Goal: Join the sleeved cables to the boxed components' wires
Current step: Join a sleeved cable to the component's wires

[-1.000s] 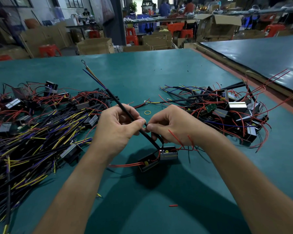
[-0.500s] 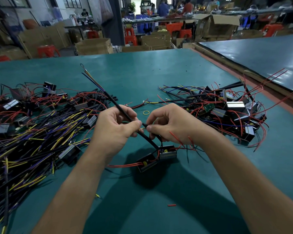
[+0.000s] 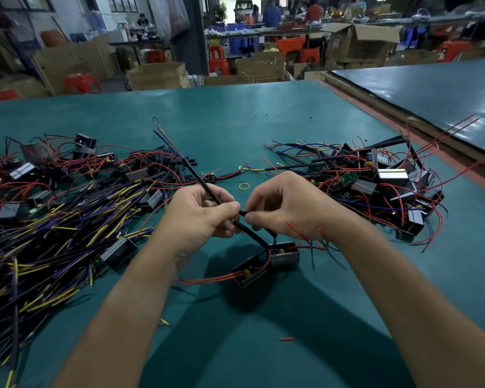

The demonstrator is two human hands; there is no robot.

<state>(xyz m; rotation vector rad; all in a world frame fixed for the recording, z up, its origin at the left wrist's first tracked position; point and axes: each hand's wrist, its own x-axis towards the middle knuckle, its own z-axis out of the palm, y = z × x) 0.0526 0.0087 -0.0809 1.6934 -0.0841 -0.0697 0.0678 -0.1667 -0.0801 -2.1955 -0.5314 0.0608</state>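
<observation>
My left hand [image 3: 199,217] grips a black sleeved cable [image 3: 196,175] that slants up and away to its yellow, blue and red wire ends. My right hand [image 3: 286,205] pinches the near part of the black sleeve between thumb and fingers, right beside the left thumb. Below the hands two small black boxed components [image 3: 266,260] lie on the green table [image 3: 235,121], their red wires [image 3: 207,280] trailing left and the sleeve running down into them.
A big heap of sleeved cables with yellow and purple wires [image 3: 53,233] covers the left side, with boxed parts among them. A pile of boxed components with red wires [image 3: 381,186] lies at the right. A yellow rubber band [image 3: 244,186] sits beyond the hands.
Both hands stay on the same cable above the components; the fingers have shifted only slightly along the sleeve.
</observation>
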